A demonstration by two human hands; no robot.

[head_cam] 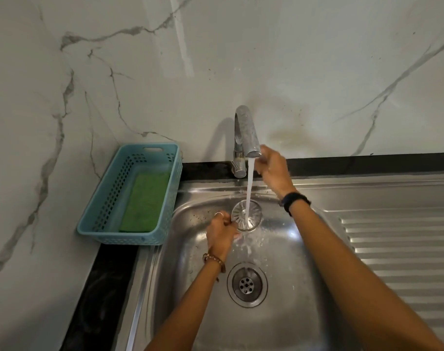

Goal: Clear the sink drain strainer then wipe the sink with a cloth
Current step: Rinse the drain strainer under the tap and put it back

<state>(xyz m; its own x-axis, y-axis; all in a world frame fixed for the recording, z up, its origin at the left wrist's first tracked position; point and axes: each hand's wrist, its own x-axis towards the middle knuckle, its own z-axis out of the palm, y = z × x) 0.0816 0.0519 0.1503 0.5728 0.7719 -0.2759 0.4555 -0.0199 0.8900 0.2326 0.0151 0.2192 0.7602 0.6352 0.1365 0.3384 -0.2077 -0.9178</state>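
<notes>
My left hand (221, 233) holds the round metal drain strainer (254, 211) by its left edge, tilted under a stream of running water. My right hand (273, 169) is up at the spout of the chrome tap (245, 130), fingers touching its right side. Below the strainer lies the open drain (246, 285) in the floor of the steel sink (292, 312). A green scrub sponge (145, 200) lies in a light blue plastic basket (109, 191) left of the sink. No cloth is in view.
A ribbed steel draining board (398, 249) extends to the right of the basin. The black counter edge (102, 287) runs along the left. A white marble wall (216, 59) stands behind the tap.
</notes>
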